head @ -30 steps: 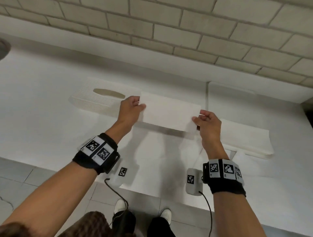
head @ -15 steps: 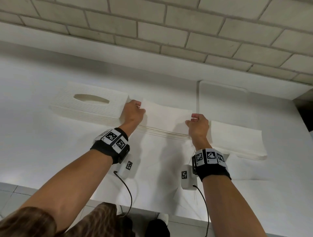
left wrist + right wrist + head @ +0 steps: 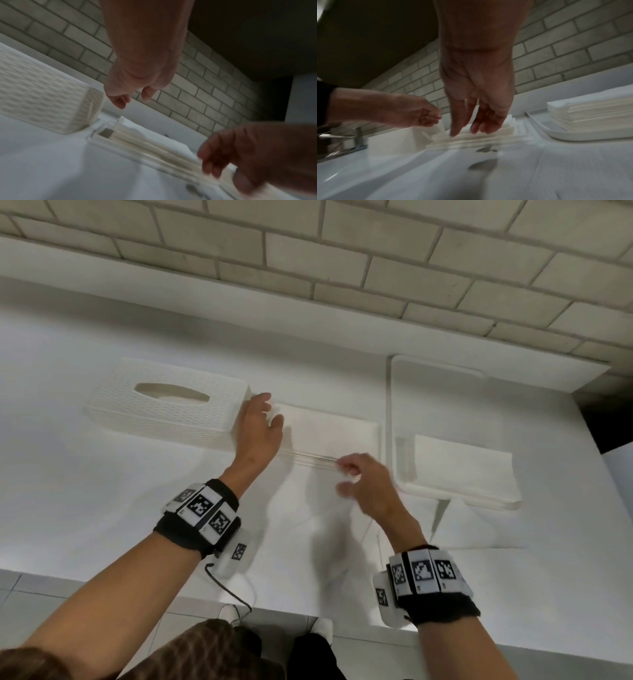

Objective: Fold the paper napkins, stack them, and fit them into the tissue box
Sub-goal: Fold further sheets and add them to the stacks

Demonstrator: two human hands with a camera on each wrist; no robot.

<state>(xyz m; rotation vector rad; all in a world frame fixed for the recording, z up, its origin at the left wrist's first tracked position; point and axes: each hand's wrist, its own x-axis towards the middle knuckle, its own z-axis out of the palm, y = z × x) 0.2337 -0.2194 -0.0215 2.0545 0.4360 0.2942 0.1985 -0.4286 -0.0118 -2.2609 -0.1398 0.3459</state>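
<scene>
Folded napkins (image 3: pixel 329 436): one stack, flat on the counter (image 3: pixel 85 491) just right of the tissue box (image 3: pixel 164 409), likely staged for loading. Left hand (image 3: pixel 258 429) over the stack's left end, right hand (image 3: pixel 366 484) at its near edge; fingers loose, gripping nothing. Unfolded supply (image 3: pixel 462 470) sits in a tray (image 3: pixel 435 378) to the right.

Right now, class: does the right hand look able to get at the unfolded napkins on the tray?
Probably yes. The right hand hangs open beside the tray, and nothing covers the unfolded napkins stacked there.
</scene>
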